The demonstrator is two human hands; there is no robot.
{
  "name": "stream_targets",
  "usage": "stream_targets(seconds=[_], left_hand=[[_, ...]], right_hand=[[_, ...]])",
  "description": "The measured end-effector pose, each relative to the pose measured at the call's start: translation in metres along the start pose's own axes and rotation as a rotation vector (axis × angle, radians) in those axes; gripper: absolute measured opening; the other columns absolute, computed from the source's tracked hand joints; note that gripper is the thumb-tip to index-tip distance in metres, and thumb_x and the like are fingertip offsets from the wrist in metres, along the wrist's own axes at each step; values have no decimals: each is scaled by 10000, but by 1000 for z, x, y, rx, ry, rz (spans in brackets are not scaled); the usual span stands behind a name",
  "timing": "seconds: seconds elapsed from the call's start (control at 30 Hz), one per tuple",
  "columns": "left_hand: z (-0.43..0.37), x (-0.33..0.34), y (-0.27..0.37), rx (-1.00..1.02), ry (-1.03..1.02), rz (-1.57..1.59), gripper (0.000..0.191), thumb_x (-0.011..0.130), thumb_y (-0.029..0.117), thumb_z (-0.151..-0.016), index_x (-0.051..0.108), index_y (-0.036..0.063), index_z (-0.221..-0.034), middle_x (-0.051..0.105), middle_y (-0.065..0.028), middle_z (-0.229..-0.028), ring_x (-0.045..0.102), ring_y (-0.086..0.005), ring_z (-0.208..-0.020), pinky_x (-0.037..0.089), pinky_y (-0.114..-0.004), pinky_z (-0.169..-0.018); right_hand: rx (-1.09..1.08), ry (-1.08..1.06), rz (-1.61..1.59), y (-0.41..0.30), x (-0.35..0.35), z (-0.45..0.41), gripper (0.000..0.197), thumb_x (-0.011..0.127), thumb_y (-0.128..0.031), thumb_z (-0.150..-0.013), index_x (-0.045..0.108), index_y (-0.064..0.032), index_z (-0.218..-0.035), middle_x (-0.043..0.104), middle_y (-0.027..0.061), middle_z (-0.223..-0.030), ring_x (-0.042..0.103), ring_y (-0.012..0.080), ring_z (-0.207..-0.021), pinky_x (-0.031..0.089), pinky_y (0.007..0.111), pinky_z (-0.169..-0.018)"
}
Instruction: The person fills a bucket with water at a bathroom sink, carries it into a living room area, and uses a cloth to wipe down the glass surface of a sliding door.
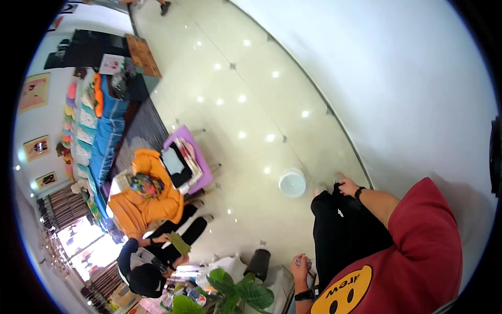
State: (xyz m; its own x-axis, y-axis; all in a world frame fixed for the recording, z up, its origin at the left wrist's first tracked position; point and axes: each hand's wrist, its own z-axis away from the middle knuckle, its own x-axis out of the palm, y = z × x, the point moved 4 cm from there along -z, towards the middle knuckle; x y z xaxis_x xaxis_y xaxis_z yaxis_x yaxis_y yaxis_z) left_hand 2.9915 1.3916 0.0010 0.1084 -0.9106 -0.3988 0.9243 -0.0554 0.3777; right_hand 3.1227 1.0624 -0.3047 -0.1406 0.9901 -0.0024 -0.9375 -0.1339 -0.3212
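Note:
My left hand [301, 267] is low in the view, beside the black trousers; its fingers are curled around a small greyish item that I cannot make out. Farther up and to the right, my right hand [347, 187] is at the lower part of the black trousers [331, 235], close to a shoe. Whether it grips the cloth cannot be told. A round whitish bucket [292, 183] stands on the tiled floor, left of my feet, touched by neither hand.
A person [147, 271] at lower left holds a green cloth [179, 243]. Orange clothing [145, 196] lies beside a purple stool [204, 172] bearing folded clothes. A dark bin [258, 263] and a leafy plant [239, 292] stand below. A white wall [392, 90] borders the right side.

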Motion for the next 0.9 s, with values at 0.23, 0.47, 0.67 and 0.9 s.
stream_targets(seconds=[0.23, 0.47, 0.67, 0.9], left_hand=[[-42, -17, 87, 237, -179, 213, 489, 765, 62, -808, 514, 28, -1227, 640, -56, -885, 606, -130, -709, 509, -267, -600], [-147, -27, 285, 375, -215, 360, 244, 621, 141, -925, 599, 19, -1136, 610, -32, -850, 607, -128, -709, 552, -288, -599], [-172, -16, 523, 553, -382, 274, 211, 639, 182, -922, 630, 42, -1079, 602, 13, -796, 539, -74, -628, 433, -242, -510], [-139, 32, 733, 727, -547, -96, 204, 723, 229, -878, 616, 66, -817, 535, 39, -638, 482, -54, -534, 383, -233, -473]], right_hand=[[20, 117, -40, -153, -81, 90, 347, 571, -142, -928, 528, -30, -1254, 641, 141, -982, 650, 247, -823, 545, 386, -701], [-270, 51, -7, -353, -72, 117, 382, 580, -123, -907, 523, -44, -1276, 654, 102, -947, 661, 201, -821, 530, 335, -664], [-421, 9, 149, -527, -65, 154, 371, 544, -108, -918, 525, -29, -1279, 662, 75, -909, 650, 170, -805, 517, 306, -672], [-796, 29, 364, -693, -34, 203, 397, 594, -185, -928, 545, -35, -1292, 664, 80, -982, 645, 166, -832, 524, 311, -765]])
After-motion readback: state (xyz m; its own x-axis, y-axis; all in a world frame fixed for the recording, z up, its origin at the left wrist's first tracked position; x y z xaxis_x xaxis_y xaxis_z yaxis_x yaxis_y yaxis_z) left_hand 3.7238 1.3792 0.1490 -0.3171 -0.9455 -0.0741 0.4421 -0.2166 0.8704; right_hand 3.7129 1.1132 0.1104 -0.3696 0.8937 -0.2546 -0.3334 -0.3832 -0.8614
